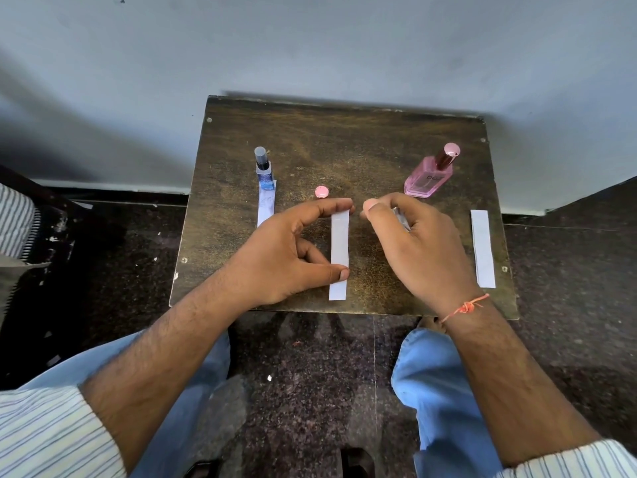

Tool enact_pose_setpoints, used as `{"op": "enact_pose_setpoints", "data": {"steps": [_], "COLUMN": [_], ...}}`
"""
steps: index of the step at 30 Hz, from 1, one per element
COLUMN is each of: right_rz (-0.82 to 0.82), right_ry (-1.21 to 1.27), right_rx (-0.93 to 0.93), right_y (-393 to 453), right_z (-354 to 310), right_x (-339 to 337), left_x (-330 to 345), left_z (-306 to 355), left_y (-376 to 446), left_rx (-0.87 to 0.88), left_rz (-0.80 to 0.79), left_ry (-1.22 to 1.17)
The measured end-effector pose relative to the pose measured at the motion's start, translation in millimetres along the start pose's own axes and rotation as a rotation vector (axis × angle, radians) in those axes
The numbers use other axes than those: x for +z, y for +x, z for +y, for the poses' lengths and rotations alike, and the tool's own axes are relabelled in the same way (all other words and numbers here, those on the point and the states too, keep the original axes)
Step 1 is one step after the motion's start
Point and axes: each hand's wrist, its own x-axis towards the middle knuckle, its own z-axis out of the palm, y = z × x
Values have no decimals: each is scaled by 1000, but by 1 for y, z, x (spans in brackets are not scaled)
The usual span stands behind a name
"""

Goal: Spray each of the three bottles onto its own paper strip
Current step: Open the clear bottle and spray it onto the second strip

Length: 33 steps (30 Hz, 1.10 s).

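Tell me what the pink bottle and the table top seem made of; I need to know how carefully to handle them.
Pink bottle: looks like clear tinted glass, glossy and see-through, with a shiny metallic-looking cap; clear plastic is possible. Table top: looks like dark, worn wood or laminate board, matte and scuffed, with screw heads near its corners.

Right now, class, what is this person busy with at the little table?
A person is testing sprays on paper strips. The left hand pins down the middle strip with forefinger and thumb, while the right hand holds a small clear bottle beside it. A blue bottle and a pink bottle stand behind; a pink cap lies loose.
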Motion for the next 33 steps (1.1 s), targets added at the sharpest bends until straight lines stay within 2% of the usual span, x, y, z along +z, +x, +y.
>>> {"op": "enact_pose_setpoints", "data": {"steps": [33], "right_rz": [19], "right_ry": [22], "right_rx": [-26], "right_y": [7], "right_z": [0], "right_x": [9], "left_x": [-7], "left_z": [-6], "left_y": [-3], "left_rx": [-1], "left_rz": [-21], "left_ry": [25]}}
